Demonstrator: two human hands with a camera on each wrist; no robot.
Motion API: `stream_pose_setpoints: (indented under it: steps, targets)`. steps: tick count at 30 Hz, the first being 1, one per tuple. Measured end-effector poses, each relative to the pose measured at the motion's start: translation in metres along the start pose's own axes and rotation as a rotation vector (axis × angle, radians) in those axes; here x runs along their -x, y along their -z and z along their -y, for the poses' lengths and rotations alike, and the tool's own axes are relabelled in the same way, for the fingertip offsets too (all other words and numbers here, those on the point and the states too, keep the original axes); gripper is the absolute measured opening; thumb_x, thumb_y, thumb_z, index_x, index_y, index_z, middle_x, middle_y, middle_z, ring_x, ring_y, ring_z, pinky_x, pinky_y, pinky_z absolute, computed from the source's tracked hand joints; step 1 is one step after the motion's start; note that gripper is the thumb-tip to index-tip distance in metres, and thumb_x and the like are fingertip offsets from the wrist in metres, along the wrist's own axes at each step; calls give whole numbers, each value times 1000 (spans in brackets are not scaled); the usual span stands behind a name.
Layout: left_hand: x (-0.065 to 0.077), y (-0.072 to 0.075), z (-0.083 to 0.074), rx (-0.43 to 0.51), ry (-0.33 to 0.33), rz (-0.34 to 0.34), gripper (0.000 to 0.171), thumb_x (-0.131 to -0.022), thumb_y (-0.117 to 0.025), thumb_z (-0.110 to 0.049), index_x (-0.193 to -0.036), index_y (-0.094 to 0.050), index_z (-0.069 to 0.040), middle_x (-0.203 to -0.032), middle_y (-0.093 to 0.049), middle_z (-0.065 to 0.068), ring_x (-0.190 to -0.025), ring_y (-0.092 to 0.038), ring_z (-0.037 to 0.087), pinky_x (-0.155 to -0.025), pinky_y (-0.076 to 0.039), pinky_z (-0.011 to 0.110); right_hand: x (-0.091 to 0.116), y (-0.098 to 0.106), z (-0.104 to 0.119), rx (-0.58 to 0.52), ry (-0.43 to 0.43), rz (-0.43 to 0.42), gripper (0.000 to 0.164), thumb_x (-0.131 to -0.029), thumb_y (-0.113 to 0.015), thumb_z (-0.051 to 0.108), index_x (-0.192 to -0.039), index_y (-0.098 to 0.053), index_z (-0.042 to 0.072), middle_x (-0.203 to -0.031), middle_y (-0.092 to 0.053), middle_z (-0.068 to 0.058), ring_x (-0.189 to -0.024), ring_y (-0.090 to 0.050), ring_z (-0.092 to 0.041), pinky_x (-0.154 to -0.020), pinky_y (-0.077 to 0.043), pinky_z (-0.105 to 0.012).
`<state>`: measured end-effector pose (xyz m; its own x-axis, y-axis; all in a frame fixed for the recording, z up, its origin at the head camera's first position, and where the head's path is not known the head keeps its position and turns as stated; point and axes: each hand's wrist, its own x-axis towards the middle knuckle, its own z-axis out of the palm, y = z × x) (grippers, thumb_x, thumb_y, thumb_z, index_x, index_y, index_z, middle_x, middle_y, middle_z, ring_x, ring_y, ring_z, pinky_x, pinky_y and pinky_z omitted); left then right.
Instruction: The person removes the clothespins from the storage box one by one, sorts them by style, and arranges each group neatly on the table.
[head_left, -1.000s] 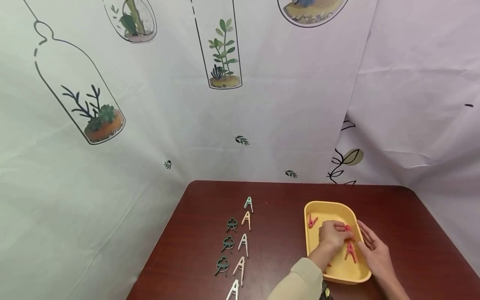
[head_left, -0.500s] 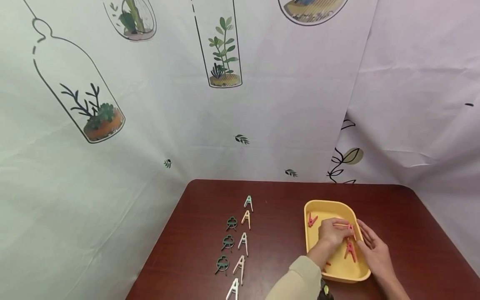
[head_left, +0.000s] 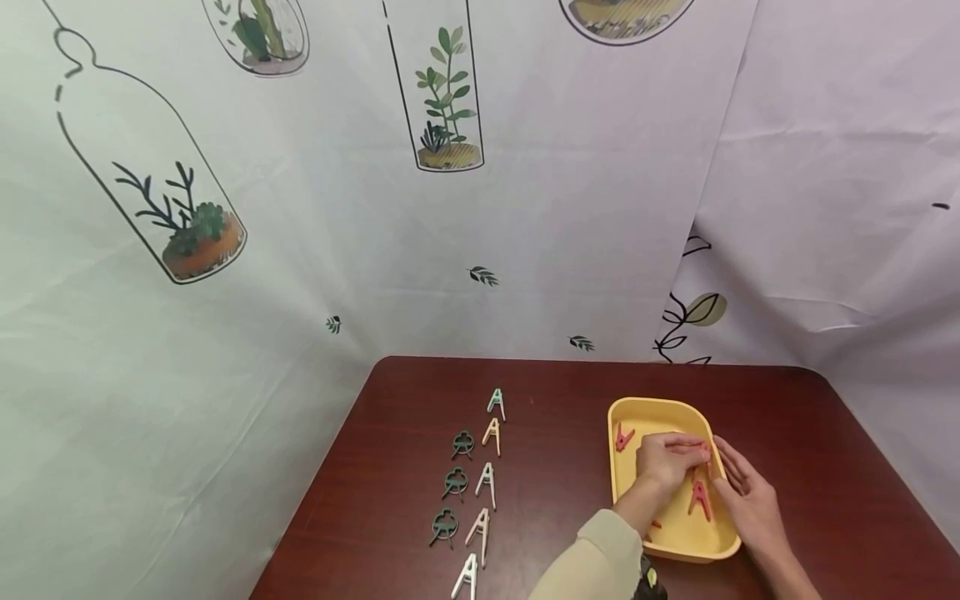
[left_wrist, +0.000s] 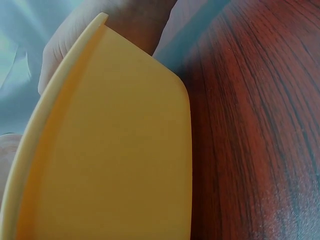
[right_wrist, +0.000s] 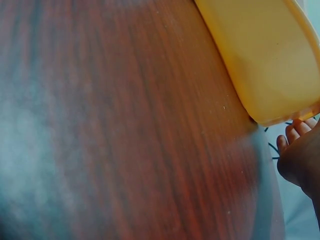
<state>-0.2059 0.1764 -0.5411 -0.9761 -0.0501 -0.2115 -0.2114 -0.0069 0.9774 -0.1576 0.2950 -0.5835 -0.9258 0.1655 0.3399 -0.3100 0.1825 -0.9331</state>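
Observation:
The yellow plastic tray point(head_left: 660, 408) stands on the right part of the table. Over its inside, my left hand point(head_left: 662, 467) pinches a red clothespin point(head_left: 704, 450) between thumb and fingers, which partly cover it. My right hand point(head_left: 753, 504) holds the tray's right rim, fingers along the outer side and thumb at the edge. Just below the left fingertips lies a second red clothespin point(head_left: 699, 500). Another red clothespin point(head_left: 624, 437) is in the far left corner, and red bits show beside the left wrist. Both wrist views mostly show the tray's outer wall point(left_wrist: 125, 140).
On the left of the dark red table point(head_left: 562, 467) runs a column of several pale clothespins point(head_left: 486, 483). Beside it stand three dark green ring-shaped clips point(head_left: 455, 482). A printed cloth point(head_left: 585, 217) hangs behind the table.
My left hand has lifted the red clothespin slightly and shifted it toward the tray's right rim. The right hand stays at the rim. The head view has tilted slightly.

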Motion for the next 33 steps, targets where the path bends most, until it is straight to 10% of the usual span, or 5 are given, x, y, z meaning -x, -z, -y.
stream_pose_setpoints:
  steps: [26,33]
  targets:
    - [-14,1,-3,162,-129,-32,11,-83,-89,-1,-84,-83,-10,-69,-75,-5,-65,-72,10,-61,-60,23,0,1,-1,-12,7,15,57,-97,-55,-22,-152,-42,-16,-135,-58,29,-123,-52,18,-97,-41,-4]
    - [-16,6,-19,253,-198,54,5,-88,-83,3,-92,-81,1,-76,-77,2,-72,-77,19,-63,-62,27,-3,2,1,15,9,21,57,-97,-55,-21,-152,-43,-15,-136,-58,29,-123,-52,18,-97,-41,-3]
